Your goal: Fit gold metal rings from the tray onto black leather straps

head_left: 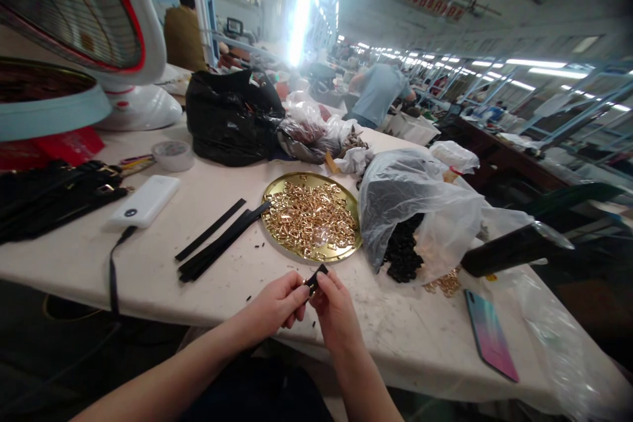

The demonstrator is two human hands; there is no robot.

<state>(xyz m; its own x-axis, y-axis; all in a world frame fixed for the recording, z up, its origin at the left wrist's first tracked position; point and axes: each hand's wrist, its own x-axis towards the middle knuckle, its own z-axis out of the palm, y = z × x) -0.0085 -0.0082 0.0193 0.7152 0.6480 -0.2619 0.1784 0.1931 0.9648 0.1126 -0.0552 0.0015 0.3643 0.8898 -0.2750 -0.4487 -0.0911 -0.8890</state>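
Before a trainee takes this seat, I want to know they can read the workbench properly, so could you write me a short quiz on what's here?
1. Multiple choice: what is heaped on the round tray?
A) White buttons
B) Small gold-coloured fittings
C) Coiled cables

2. True or false: the phone lies to the right of the tray, from the seated person's side.

3. Fill in the colour: the left hand and the right hand are together holding a short ______ piece in front of the tray.

Key: 1. B; 2. True; 3. black
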